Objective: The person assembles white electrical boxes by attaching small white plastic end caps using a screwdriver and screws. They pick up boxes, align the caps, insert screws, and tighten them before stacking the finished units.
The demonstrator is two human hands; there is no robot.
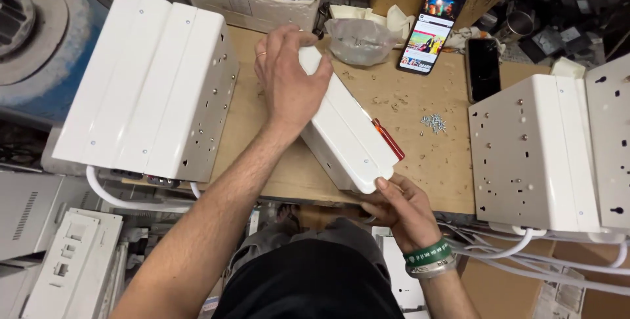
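The left hand [289, 79] lies flat over the far end of a long white metal box with a red strip along one edge [348, 132], fingers spread and pressing on it from above. The right hand [400, 207], with a green band on the wrist, closes its fingers around the near corner of the same box, where it hangs over the front edge of the brown wooden table [420, 161].

Just left of the box stands a large white metal casing with screw holes [147, 83], and at the right stands a second white perforated casing [538, 151]. Between the box and the right casing lies a small heap of silver screws [433, 122]. Behind it are a clear plastic bag [359, 40], a lit smartphone [432, 29] and a dark smartphone [483, 68]. White cables [525, 253] hang under the right casing.
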